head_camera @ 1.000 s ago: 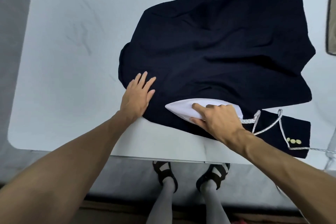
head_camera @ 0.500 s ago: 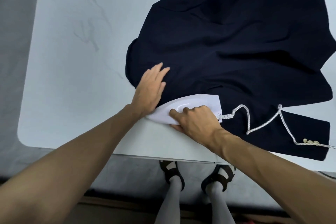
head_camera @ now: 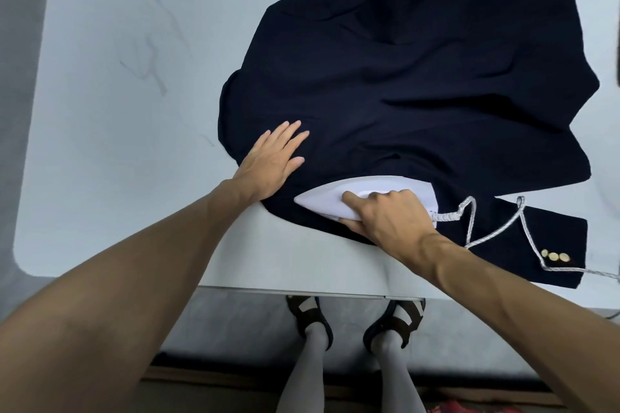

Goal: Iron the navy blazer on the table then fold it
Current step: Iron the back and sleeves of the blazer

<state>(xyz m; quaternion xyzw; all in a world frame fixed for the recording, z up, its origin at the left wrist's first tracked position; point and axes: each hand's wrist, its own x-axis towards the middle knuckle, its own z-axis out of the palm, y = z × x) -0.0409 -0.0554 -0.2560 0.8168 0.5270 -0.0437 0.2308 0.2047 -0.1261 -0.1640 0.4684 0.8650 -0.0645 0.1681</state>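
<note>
The navy blazer (head_camera: 402,84) lies spread and wrinkled over the right half of the white table (head_camera: 117,111), with gold buttons on both sleeve cuffs. A white iron (head_camera: 335,199) sits on the blazer's near hem, its tip pointing left. My right hand (head_camera: 385,216) grips the iron's handle from above. My left hand (head_camera: 273,159) lies flat with straight fingers on the cloth at the blazer's left edge, just left of the iron's tip.
The iron's braided white cord (head_camera: 493,228) runs right over the near sleeve (head_camera: 543,245) and off the table's right side. The table's near edge is just below the iron. My feet (head_camera: 355,322) stand under it. A dark object shows at the far right edge.
The iron slid left along the hem until its tip met my left hand, then moved back to the right. My left hand shifted slightly further onto the cloth.
</note>
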